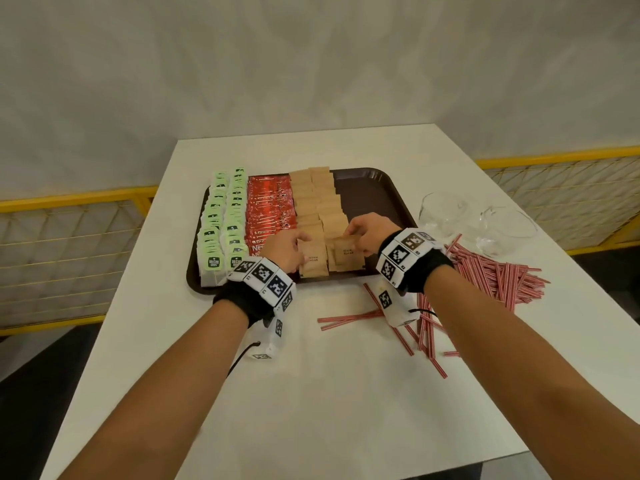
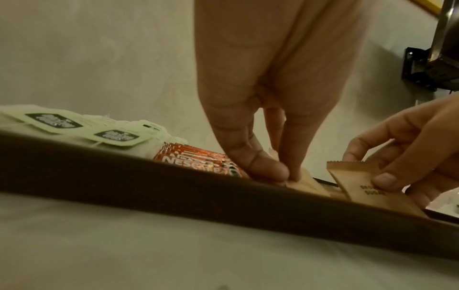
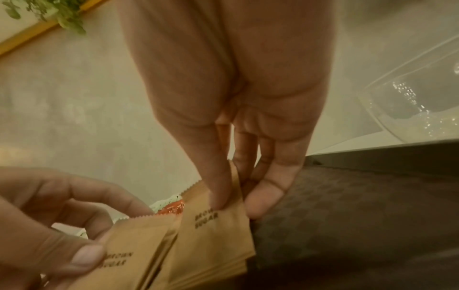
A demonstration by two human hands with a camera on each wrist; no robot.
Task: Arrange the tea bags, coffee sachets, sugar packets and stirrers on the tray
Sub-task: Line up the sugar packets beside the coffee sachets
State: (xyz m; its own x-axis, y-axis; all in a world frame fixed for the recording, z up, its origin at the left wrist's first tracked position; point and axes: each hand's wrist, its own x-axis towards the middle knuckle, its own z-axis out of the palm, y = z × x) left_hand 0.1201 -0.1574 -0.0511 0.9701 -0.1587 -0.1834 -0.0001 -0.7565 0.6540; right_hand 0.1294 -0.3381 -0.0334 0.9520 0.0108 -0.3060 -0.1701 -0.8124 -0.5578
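At the left of the head view, on the brown tray (image 1: 377, 188), there are two rows of green tea bags (image 1: 224, 220). Next to them lie the red coffee sachets (image 1: 270, 206), and then the brown sugar packets (image 1: 318, 202), in two rows near the middle of the frame. The left hand (image 1: 284, 249) pinches one sugar packet (image 1: 313, 258) at the near end of the left sugar row, thumb and fingers closed on it. Just to the right, the right hand (image 1: 369, 233) pinches another sugar packet (image 1: 348, 252) on the right row. In the lower right, the red-and-white stirrers (image 1: 498, 275) lie loose on the white table (image 1: 311, 393). Above them, at the right, stand two glass bowls (image 1: 502, 230).
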